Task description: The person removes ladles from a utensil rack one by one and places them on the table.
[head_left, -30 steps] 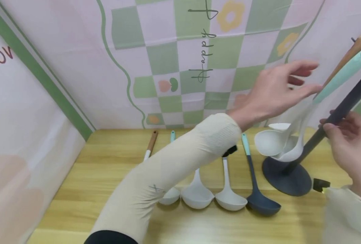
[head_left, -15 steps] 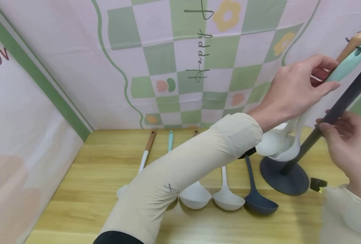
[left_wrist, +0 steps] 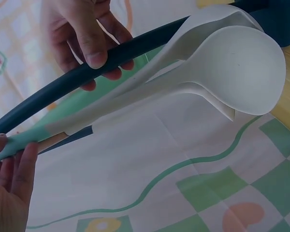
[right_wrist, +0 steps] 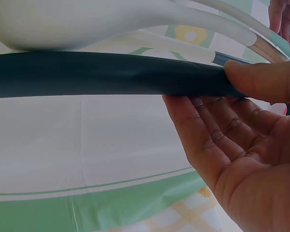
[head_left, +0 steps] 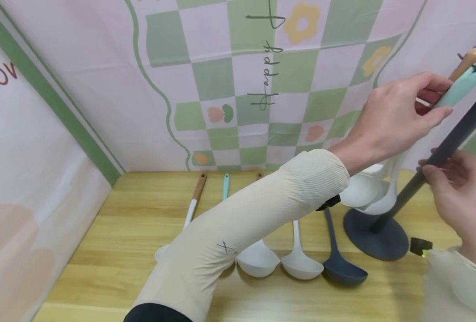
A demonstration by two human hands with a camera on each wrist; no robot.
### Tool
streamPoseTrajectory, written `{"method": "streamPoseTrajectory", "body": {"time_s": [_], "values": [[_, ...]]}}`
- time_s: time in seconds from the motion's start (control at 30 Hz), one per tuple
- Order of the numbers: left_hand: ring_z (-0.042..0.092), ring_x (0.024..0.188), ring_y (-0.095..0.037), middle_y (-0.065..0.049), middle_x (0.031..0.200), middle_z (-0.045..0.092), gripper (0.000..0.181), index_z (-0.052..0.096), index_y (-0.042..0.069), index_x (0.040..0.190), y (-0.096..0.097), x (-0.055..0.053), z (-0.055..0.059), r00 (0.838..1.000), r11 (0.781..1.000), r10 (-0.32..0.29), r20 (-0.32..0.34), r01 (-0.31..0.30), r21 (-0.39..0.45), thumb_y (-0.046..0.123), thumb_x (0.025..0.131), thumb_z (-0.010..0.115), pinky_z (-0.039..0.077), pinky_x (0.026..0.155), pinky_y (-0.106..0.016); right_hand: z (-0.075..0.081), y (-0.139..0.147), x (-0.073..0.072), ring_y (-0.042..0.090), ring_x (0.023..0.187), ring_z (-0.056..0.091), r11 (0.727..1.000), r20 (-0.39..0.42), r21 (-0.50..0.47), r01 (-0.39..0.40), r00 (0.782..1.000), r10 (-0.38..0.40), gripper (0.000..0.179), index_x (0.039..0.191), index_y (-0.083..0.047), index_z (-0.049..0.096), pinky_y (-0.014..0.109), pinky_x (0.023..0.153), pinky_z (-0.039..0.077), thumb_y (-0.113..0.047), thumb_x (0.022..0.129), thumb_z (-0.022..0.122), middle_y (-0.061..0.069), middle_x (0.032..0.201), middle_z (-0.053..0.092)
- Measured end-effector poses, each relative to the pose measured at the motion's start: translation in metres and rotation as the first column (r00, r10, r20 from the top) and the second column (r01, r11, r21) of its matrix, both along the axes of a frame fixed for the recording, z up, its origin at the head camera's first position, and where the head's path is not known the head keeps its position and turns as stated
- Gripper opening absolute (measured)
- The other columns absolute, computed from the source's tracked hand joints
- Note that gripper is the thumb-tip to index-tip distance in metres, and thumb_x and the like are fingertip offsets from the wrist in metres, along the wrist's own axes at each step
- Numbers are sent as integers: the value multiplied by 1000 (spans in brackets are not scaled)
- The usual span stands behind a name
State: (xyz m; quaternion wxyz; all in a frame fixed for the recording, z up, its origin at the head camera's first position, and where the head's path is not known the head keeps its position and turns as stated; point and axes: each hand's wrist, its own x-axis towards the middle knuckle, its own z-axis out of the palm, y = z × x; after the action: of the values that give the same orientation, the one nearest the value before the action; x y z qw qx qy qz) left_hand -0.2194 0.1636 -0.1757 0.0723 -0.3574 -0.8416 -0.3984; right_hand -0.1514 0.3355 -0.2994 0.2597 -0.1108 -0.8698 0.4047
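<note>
Left grip, spread earlier, now pinches the turquoise handle; right grip still holds the dark pole

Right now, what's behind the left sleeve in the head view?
Ladles on the table: brown and mint handles, white and dark bowls show; the sleeve covers the rest.

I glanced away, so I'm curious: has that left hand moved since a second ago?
Yes: in the head view, the left hand has moved right, closer to the ladle stand's dark pole, and now pinches the hanging ladle's mint handle.
</note>
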Motion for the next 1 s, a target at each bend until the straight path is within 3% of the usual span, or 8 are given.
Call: {"method": "streamPoseTrajectory", "body": {"time_s": [0.23, 0.47, 0.73, 1.0], "values": [[62, 95, 19, 23, 122, 71, 39, 64, 27, 140, -3, -1, 0, 1000, 1000, 2, 3, -2, 13, 29, 102, 71, 39, 82, 8, 0, 0, 1, -21, 87, 48, 1000, 6, 10, -5, 1000, 5, 28, 133, -30, 55, -7, 77, 37, -19, 107, 52, -42, 93, 48], [65, 95, 16, 19, 123, 73, 41, 64, 24, 141, -12, -3, 1, 999, 999, 20, -35, -18, 38, 28, 101, 72, 42, 81, 7, 1, 1, 1, -22, 86, 48, 1000, 14, 10, 0, 1000, 0, 29, 136, -26, 54, -6, 76, 37, -19, 107, 52, -41, 92, 48], [66, 95, 12, 11, 122, 73, 42, 64, 18, 141, -31, -10, -4, 1000, 989, 11, 6, -12, 148, 23, 100, 74, 46, 81, 5, -1, 2, 0, -21, 89, 47, 1000, 19, 6, 7, 1000, -7, 35, 143, -24, 53, -7, 78, 38, -21, 108, 51, -41, 95, 47], [67, 94, 10, 7, 122, 73, 42, 63, 15, 141, -50, -8, -6, 1000, 978, -18, 20, 14, 209, 20, 100, 74, 48, 83, 2, -2, 1, -1, -21, 89, 50, 1000, -13, -11, -3, 1000, 3, 32, 137, -28, 54, -8, 78, 39, -16, 107, 53, -41, 95, 49]]}}
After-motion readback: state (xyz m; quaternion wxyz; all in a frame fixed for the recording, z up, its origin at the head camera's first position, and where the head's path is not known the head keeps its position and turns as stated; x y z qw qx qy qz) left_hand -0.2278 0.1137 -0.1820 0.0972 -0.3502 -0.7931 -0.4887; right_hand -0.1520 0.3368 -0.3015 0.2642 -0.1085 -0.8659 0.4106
